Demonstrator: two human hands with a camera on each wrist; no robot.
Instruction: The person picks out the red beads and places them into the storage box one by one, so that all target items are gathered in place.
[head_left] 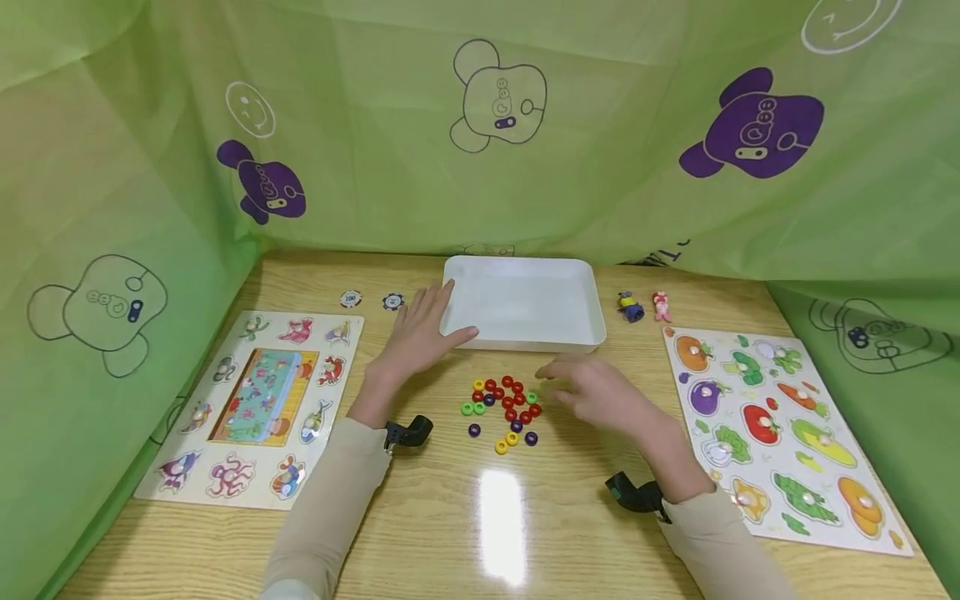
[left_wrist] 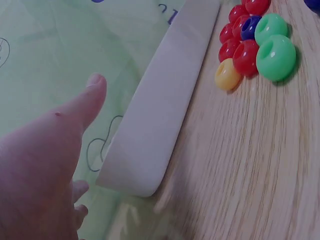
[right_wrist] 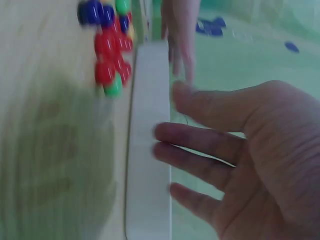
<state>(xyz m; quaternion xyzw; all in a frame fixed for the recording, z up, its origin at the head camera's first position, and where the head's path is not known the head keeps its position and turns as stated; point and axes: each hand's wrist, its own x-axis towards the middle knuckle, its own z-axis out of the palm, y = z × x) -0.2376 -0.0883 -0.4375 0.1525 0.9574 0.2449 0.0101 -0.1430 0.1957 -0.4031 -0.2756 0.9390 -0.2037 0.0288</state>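
Observation:
A white rectangular tray (head_left: 525,302) sits toward the back of the table. My left hand (head_left: 417,335) is at its left front corner, fingers straight and thumb spread out over the front rim. In front of the tray lies a loose cluster of small ring-shaped beads: red beads (head_left: 507,402), green beads (head_left: 467,409), yellow beads (head_left: 512,438) and dark blue beads (head_left: 532,438). To the right of the cluster hovers my right hand (head_left: 596,393), slightly blurred, its fingers loosely bent and apart. In the right wrist view nothing lies between thumb and fingers.
On the left lies a sea-animal puzzle board (head_left: 217,367), on the right a vegetable puzzle board (head_left: 738,450). Two poker chips (head_left: 393,302) are left of the tray; a blue-and-yellow figurine (head_left: 631,307) and a pink figurine (head_left: 661,306) stand right of it. Green cloth (head_left: 390,167) surrounds the table.

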